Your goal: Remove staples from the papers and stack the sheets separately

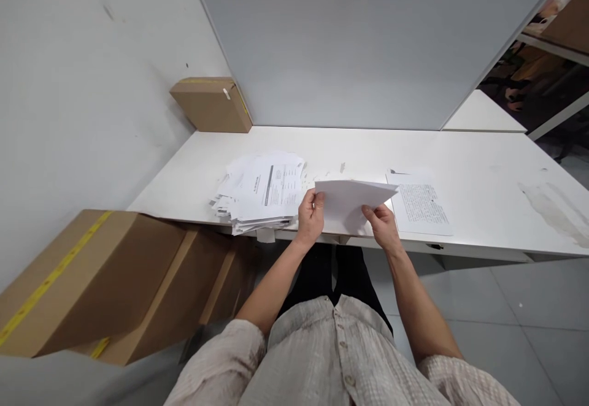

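Note:
A white sheet of paper (347, 200) is held up at a tilt above the table's front edge, its near face looking blank. My left hand (311, 216) pinches its left edge between thumb and fingers. At the lower right of the sheet, my right hand (383, 227) grips it with the thumb on the near face. Left of my hands lies an uneven stack of printed papers (262, 188), some edges poking out over the front. To the right, a sheet covered in dense text (418, 203) lies flat, partly behind the raised sheet's corner.
The white table (478, 179) stands against a grey panel (359, 44). A cardboard box (214, 105) sits at its back left corner. Larger cardboard boxes with yellow tape (105, 271) stand on the left near side. A shelf with goods (552, 56) is at the far right.

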`<control>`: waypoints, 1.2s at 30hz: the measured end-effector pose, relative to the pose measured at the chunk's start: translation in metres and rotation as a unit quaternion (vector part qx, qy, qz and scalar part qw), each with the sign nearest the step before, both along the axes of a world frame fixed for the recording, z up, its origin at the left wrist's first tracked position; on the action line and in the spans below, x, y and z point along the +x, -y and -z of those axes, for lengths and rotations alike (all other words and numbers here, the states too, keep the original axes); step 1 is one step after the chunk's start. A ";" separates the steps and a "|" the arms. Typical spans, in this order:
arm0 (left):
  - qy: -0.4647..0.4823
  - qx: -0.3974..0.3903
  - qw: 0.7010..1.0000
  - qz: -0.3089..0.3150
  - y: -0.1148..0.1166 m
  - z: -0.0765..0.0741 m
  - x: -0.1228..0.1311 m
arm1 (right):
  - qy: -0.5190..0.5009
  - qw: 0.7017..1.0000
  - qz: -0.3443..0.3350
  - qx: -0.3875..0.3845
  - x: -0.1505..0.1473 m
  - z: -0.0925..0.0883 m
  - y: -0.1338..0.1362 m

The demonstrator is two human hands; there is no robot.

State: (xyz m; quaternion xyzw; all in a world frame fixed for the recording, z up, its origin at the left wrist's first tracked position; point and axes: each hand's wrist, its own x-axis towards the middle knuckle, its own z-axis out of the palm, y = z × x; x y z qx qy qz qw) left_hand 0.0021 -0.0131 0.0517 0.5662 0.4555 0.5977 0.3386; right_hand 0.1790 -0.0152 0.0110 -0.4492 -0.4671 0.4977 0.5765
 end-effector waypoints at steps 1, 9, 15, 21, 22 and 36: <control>0.004 0.002 1.000 0.003 0.000 0.001 0.000 | 0.002 1.000 0.002 0.000 0.000 0.000 0.001; 0.008 -0.007 1.000 0.009 -0.004 0.008 0.000 | 0.015 1.000 0.005 -0.017 0.003 0.006 0.005; 0.028 -0.061 0.998 0.016 -0.004 0.001 0.001 | 0.038 0.999 0.014 -0.029 0.009 0.001 0.011; -0.018 -0.207 0.975 0.083 0.003 0.030 -0.006 | 0.026 0.988 -0.034 -0.147 0.019 0.011 0.045; -0.064 -0.239 0.964 0.102 0.005 0.036 -0.008 | 0.024 0.983 -0.047 -0.177 0.022 0.016 0.053; -0.373 0.003 0.924 0.084 -0.033 0.059 0.014 | -0.033 0.947 0.004 -0.320 0.033 0.034 0.075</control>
